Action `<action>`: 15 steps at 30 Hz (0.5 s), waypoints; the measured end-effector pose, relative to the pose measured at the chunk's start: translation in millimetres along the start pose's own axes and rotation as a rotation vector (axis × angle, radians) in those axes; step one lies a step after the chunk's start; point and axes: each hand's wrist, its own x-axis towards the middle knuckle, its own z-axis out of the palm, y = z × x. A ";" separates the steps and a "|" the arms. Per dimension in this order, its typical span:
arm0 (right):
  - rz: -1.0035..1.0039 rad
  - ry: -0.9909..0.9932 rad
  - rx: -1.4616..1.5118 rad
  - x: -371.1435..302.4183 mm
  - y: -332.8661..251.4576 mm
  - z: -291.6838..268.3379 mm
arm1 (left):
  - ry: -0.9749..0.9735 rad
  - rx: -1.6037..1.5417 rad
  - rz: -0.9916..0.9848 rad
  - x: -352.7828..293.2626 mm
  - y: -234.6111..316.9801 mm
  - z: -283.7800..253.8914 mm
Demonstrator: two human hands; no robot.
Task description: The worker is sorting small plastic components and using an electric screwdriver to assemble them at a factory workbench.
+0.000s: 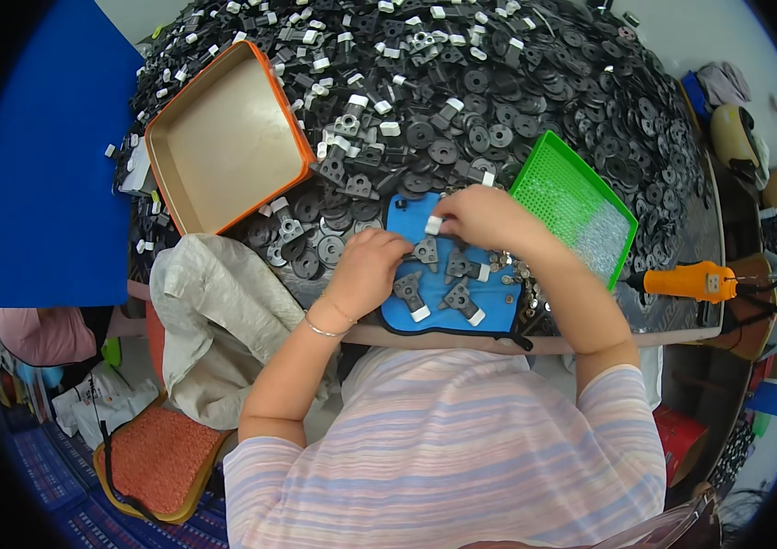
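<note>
On a blue mat (489,314) in front of me lie several black plastic brackets with white caps, among them one bracket (410,291) at the left and another bracket (460,296) nearer the right. My right hand (485,220) pinches the white cap (433,225) of a bracket (425,251) at the upper middle of the mat. From the left, my left hand (366,267) has its fingers closed at the black body of that same bracket. Its fingertips are partly hidden. Small metal fittings (528,284) sit at the mat's right edge.
Behind the mat rises a big heap of black discs and white-capped brackets (443,119). An orange-rimmed tray (233,137) rests at the left. At the right are a green tray (535,169) of small clear pieces and an orange power tool (690,282). Pale cloth (215,320) hangs over the left table edge.
</note>
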 end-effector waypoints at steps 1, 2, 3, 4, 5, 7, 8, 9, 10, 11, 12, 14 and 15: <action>-0.023 0.003 -0.019 5.9 -0.8 6.5 | 0.019 -0.001 0.005 -0.4 0.5 -0.3; 0.031 0.013 0.040 9.0 -1.0 8.0 | 0.038 -0.002 0.009 -1.0 0.9 -0.7; 0.029 0.014 0.040 12.0 0.3 9.9 | 0.039 -0.001 0.008 -2.2 0.2 -2.0; -0.007 0.041 0.080 16.2 3.2 13.8 | 0.014 0.006 -0.005 -3.6 -0.7 -3.5; -0.044 0.068 0.120 19.0 4.8 15.5 | -0.011 0.013 -0.019 -4.8 -0.9 -4.7; -0.077 0.106 0.137 22.6 3.4 12.0 | -0.001 0.027 -0.031 -7.5 -0.4 -7.8; -0.106 0.144 0.155 24.0 2.5 10.8 | 0.007 0.038 -0.040 -8.4 -0.1 -9.9; -0.102 0.257 0.111 25.5 1.3 12.1 | 0.009 0.040 -0.042 -9.0 1.2 -12.1; -0.104 0.256 0.110 26.1 -0.1 11.8 | -0.001 0.050 -0.072 -9.2 2.5 -15.0; -0.084 0.302 0.069 26.1 -2.1 10.5 | -0.012 0.060 -0.102 -9.0 3.6 -17.1; -0.062 0.348 0.029 25.8 -4.2 9.6 | -0.011 0.062 -0.103 -8.7 4.1 -18.9; -0.061 0.341 0.014 26.0 -1.6 13.0 | 0.055 0.052 -0.063 -5.9 4.1 -22.4; -0.063 0.331 0.000 26.4 -1.0 13.7 | 0.056 0.055 -0.065 -4.0 3.4 -25.6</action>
